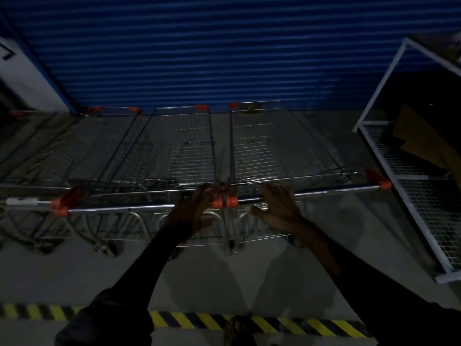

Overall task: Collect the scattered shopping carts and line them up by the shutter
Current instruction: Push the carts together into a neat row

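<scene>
Two carts standing side by side, noses pointing at shutter [199, 46]: left cart [189, 151], right cart [254, 146]. More carts [112, 151] lining up further left, count unclear in dim light. Left hand [192, 213] lying over left handle [124, 208], right hand [277, 206] over right handle [331, 189], both beside orange end caps [224, 202]. Fingers stretching straight and spread, gripping nothing, seemingly resting on bars. Row looking mostly done; any strays sitting outside view.

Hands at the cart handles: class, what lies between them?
Head view: two orange handle caps, side by side, lie between the left hand and the right hand.
</scene>
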Demonstrator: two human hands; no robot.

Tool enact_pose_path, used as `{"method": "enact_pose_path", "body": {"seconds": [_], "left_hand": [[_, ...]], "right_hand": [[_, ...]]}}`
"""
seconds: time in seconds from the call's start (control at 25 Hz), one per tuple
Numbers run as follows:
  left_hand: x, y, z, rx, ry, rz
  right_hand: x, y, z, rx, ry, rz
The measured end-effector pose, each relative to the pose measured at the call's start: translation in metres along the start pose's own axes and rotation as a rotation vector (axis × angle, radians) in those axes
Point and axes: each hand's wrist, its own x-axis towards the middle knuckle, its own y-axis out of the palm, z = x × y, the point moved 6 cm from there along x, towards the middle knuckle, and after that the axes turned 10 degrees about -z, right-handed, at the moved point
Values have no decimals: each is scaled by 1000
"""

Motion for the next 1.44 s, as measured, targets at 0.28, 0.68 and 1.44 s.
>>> {"method": "enact_pose_path", "body": {"seconds": [0.28, 0.68, 1.44], "left_hand": [[-77, -37, 133, 202, -268, 16], [-71, -52, 195, 59, 106, 87], [-59, -44, 216, -87, 194, 57]], "right_hand": [[13, 44, 109, -93, -15, 72], [22, 83, 118, -477, 26, -210], [20, 74, 130, -462, 128, -212]]}}
